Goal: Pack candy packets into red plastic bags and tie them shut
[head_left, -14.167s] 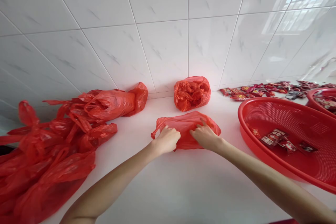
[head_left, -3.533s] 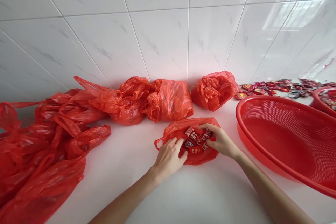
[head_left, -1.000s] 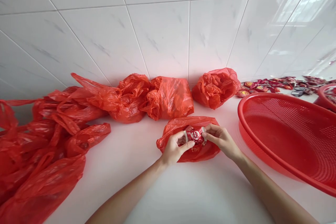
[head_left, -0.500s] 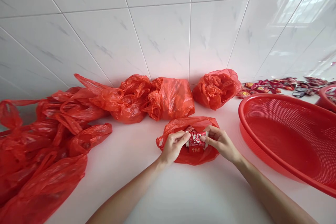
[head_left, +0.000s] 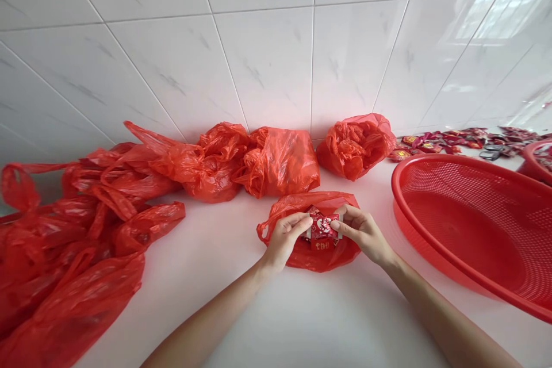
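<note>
An open red plastic bag (head_left: 302,257) lies flat on the white counter in front of me. A small stack of red and white sweet packets (head_left: 322,228) sits on it. My left hand (head_left: 285,236) pinches the left end of the stack with curled fingers. My right hand (head_left: 362,231) pinches the right end the same way. Both hands rest on the bag.
A large red mesh basket (head_left: 470,230) stands at the right, with a second basket's rim (head_left: 537,158) behind it. Tied red bags (head_left: 276,161) (head_left: 356,144) line the tiled wall. A heap of loose red bags (head_left: 81,241) fills the left. Scattered sweet packets (head_left: 448,141) lie at the far right.
Over 14 seconds, more filled bags came to stand by the wall and the packets left the basket for the bag. In the last second, both hands kept squeezing the stack, barely shifting.
</note>
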### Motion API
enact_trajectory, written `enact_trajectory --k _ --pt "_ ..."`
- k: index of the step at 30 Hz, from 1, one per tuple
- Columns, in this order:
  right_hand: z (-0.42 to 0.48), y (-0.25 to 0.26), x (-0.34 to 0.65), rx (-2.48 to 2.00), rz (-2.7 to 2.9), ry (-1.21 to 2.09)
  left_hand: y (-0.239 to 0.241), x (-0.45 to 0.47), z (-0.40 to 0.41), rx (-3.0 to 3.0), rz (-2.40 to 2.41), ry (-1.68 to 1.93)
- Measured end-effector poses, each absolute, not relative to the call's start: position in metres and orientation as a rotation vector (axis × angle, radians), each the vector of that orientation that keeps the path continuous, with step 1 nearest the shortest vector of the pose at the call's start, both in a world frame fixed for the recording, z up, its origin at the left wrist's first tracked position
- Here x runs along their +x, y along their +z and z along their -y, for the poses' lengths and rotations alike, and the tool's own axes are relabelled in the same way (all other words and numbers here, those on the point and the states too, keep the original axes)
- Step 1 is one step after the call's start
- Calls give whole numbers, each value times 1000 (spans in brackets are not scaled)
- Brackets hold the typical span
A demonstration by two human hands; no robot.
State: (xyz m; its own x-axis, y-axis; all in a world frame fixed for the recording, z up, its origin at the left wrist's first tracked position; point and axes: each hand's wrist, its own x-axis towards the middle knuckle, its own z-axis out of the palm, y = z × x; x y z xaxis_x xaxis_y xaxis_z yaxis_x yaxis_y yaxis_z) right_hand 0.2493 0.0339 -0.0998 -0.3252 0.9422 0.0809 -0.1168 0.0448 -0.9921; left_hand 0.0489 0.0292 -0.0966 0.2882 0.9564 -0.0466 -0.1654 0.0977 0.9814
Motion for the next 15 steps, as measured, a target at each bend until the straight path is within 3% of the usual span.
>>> enact_trajectory --k 10,15 --pt "-37 -101 256 -1036 1693 1329 -95 36 -40 1379 -1165 1016" --pt "-39 -101 260 -1220 1894 987 -97 28 -46 1566 -1342 924"
